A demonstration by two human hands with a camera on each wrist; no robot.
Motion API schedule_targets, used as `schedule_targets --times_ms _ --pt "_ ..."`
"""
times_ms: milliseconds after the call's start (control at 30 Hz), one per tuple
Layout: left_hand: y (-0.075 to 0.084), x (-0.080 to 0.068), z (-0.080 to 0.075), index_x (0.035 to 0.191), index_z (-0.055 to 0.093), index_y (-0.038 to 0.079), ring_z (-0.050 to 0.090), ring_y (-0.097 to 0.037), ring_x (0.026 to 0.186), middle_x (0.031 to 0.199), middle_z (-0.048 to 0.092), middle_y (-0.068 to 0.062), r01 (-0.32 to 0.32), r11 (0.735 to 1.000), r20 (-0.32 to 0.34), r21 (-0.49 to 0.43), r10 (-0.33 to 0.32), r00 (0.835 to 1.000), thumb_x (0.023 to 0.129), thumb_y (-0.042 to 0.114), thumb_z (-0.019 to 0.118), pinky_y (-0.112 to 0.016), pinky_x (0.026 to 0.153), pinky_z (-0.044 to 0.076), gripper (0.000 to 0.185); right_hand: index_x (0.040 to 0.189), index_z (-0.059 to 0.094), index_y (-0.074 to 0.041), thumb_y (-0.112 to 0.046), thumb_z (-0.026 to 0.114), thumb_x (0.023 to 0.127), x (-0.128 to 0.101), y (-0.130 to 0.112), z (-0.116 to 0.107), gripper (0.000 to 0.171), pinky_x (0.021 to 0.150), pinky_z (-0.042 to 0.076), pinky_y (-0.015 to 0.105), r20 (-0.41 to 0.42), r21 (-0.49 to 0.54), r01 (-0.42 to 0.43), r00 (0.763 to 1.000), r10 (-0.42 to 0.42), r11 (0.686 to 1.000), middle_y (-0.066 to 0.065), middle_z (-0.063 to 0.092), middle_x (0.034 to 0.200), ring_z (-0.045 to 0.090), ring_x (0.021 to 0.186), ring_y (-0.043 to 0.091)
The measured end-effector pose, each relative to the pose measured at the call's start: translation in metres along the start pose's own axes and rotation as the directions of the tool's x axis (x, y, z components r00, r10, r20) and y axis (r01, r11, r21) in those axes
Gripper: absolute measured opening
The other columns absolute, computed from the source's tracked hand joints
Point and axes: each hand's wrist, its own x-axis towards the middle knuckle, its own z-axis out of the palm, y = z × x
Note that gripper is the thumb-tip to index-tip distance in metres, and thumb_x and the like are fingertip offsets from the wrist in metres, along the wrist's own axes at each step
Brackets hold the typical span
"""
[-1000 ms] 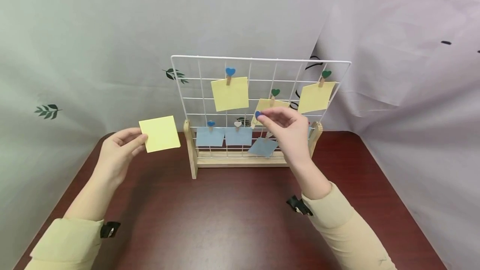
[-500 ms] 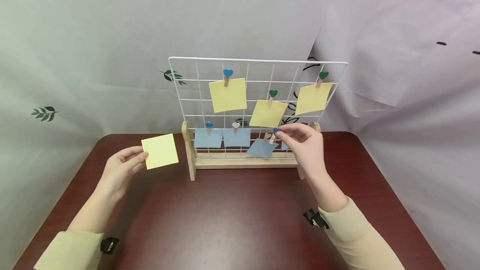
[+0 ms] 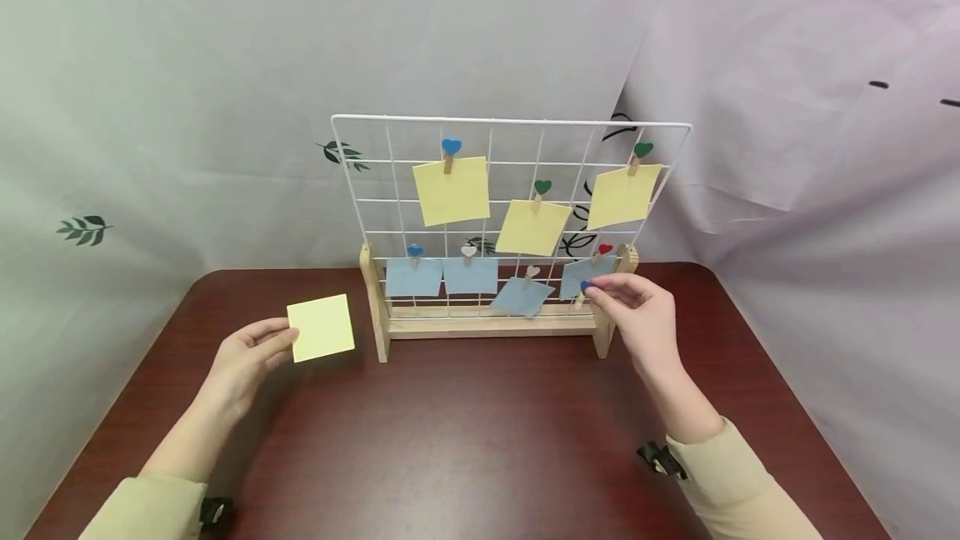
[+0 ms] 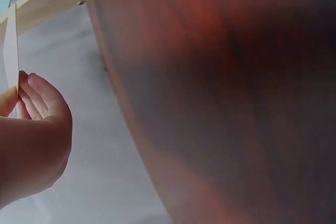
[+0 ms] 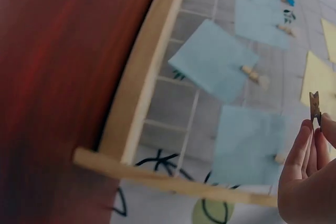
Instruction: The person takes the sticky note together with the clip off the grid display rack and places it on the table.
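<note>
My left hand point(image 3: 251, 354) pinches a loose yellow note point(image 3: 321, 327) by its left edge, thumb on top, fingers under. It hangs flat-faced above the table point(image 3: 465, 440), just left of the rack's wooden foot point(image 3: 372, 300), apart from it. Edge grip leaves the whole face free. In the left wrist view the note point(image 4: 10, 51) shows edge-on, a thin pale strip between thumb and fingertips.

My right hand point(image 3: 637, 315) is low at the rack's right end, fingers curled, thumb and forefinger nipping a small wooden peg with a blue heart point(image 3: 584, 287). The right wrist view shows the peg point(image 5: 315, 106) sticking up from my fingertips, its mouth pointing away from the palm, so the clip end is free. Whether it is squeezed open I cannot tell.

White wire grid point(image 3: 510, 190) stands upright in a wooden base, at the back of the table. Upper rows: three yellow notes, each hung from a heart peg on a wire. Bottom row: four blue notes point(image 3: 414, 277), likewise pegged; the third hangs tilted. My right hand sits just in front of the rightmost blue one, by the red-heart peg point(image 3: 604, 250).

Pale printed cloth backs everything.
</note>
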Motion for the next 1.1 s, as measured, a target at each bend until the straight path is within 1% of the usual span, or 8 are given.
schedule_targets --times_ms 167,233,400,600,700,833,933,1100 --pt "-0.005 0.003 -0.002 0.091 0.077 0.029 0.073 0.002 0.082 0.086 0.076 0.014 0.031 0.999 0.007 0.039 -0.031 0.999 0.104 -0.001 0.062 -0.016 0.077 0.061 0.035 0.107 0.073 0.018 0.009 0.079 0.089 -0.002 0.015 -0.015 0.020 0.071 0.060 0.011 -0.012 -0.033 -0.028 1.000 0.027 0.999 -0.019 0.078 0.081 0.075 0.075 -0.003" --pt "-0.006 0.004 -0.002 0.091 0.076 0.029 0.073 0.002 0.082 0.086 0.076 0.015 0.041 0.998 0.011 0.056 -0.042 0.999 0.104 0.000 0.063 -0.016 0.078 0.061 0.035 0.107 0.073 0.018 0.008 0.080 0.090 -0.004 0.020 -0.020 0.021 0.071 0.059 0.010 -0.013 -0.066 -0.038 0.999 0.037 0.997 -0.021 0.078 0.080 0.075 0.075 -0.005" --pt "-0.009 0.006 -0.003 0.092 0.075 0.029 0.073 0.002 0.083 0.086 0.075 0.015 0.067 0.993 0.018 0.098 -0.069 0.997 0.103 0.001 0.064 -0.014 0.078 0.061 0.033 0.109 0.071 0.020 0.007 0.080 0.090 -0.007 0.034 -0.032 0.024 0.075 0.060 0.010 -0.009 -0.088 -0.071 0.997 0.070 0.994 -0.022 0.077 0.079 0.074 0.076 -0.005" --pt "-0.013 0.008 -0.006 0.093 0.074 0.029 0.073 0.004 0.083 0.086 0.075 0.016 0.072 0.985 0.002 0.154 -0.073 0.997 0.103 0.002 0.066 -0.013 0.077 0.061 0.029 0.109 0.070 0.020 0.007 0.079 0.090 -0.011 0.045 -0.044 0.025 0.074 0.059 0.009 0.003 -0.115 -0.090 0.996 0.091 0.989 -0.023 0.077 0.080 0.074 0.075 -0.007" --pt "-0.013 0.010 -0.008 0.096 0.073 0.029 0.072 0.005 0.083 0.086 0.074 0.019 0.077 0.975 -0.003 0.206 -0.078 0.997 0.103 0.004 0.067 -0.013 0.077 0.061 0.026 0.108 0.071 0.020 0.007 0.079 0.090 -0.012 0.050 -0.051 0.023 0.073 0.059 0.009 0.013 -0.138 -0.091 0.995 0.094 0.986 -0.024 0.077 0.081 0.074 0.075 -0.007" --pt "-0.015 0.012 -0.011 0.104 0.072 0.024 0.071 0.006 0.083 0.086 0.072 0.022 0.090 0.957 -0.018 0.276 -0.089 0.996 0.103 0.008 0.068 -0.012 0.077 0.060 0.017 0.109 0.071 0.019 0.006 0.079 0.091 -0.011 0.059 -0.060 0.024 0.072 0.059 0.009 0.023 -0.179 -0.097 0.994 0.103 0.979 -0.027 0.076 0.081 0.073 0.076 -0.009" --pt "-0.016 0.014 -0.011 0.113 0.072 0.015 0.071 0.007 0.083 0.086 0.071 0.022 0.094 0.944 -0.026 0.316 -0.091 0.996 0.103 0.009 0.068 -0.012 0.078 0.060 0.012 0.112 0.071 0.019 0.004 0.079 0.092 -0.010 0.066 -0.066 0.026 0.070 0.058 0.009 0.022 -0.220 -0.113 0.992 0.121 0.969 -0.030 0.074 0.080 0.072 0.076 -0.011" --pt "-0.018 0.015 -0.009 0.126 0.067 -0.002 0.069 0.010 0.084 0.085 0.071 0.024 0.080 0.920 -0.013 0.383 -0.082 0.997 0.103 0.009 0.068 -0.012 0.078 0.060 0.025 0.116 0.071 0.017 0.001 0.080 0.092 -0.006 0.077 -0.077 0.031 0.071 0.055 0.007 0.031 -0.271 -0.149 0.986 0.164 0.951 -0.031 0.073 0.078 0.070 0.075 -0.014"
